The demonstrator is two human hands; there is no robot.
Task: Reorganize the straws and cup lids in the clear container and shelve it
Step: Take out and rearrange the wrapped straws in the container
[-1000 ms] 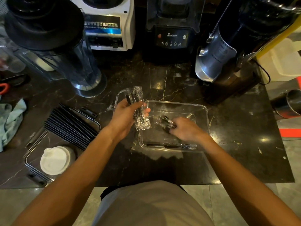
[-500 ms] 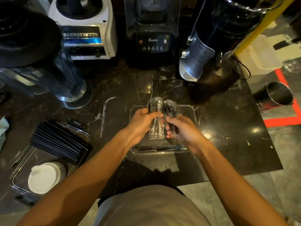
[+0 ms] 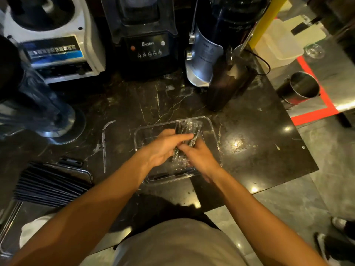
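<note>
A clear rectangular container (image 3: 215,131) sits on the dark marble counter in front of me. Both hands are over it, holding a bundle of plastic-wrapped black straws (image 3: 187,129). My left hand (image 3: 163,146) grips the bundle from the left, fingers curled over it. From the right, my right hand (image 3: 197,156) pinches the lower part of the same bundle. The bundle's lower end is hidden between my hands. A stack of black straws (image 3: 50,183) lies across a wire tray at the left, with a white cup lid (image 3: 34,231) partly hidden by my left arm.
Blender bases (image 3: 148,45) line the back of the counter, and a clear blender jar (image 3: 38,112) stands at the left. At the back right is a metal grinder (image 3: 205,60). A steel cup (image 3: 301,89) sits on the lower surface beyond the counter's right edge. A thin clear strip (image 3: 104,143) lies left of the container.
The two wrapped straw packs have been brought together into one bundle held by both hands over the container's right side. My view has shifted right and moved closer.
</note>
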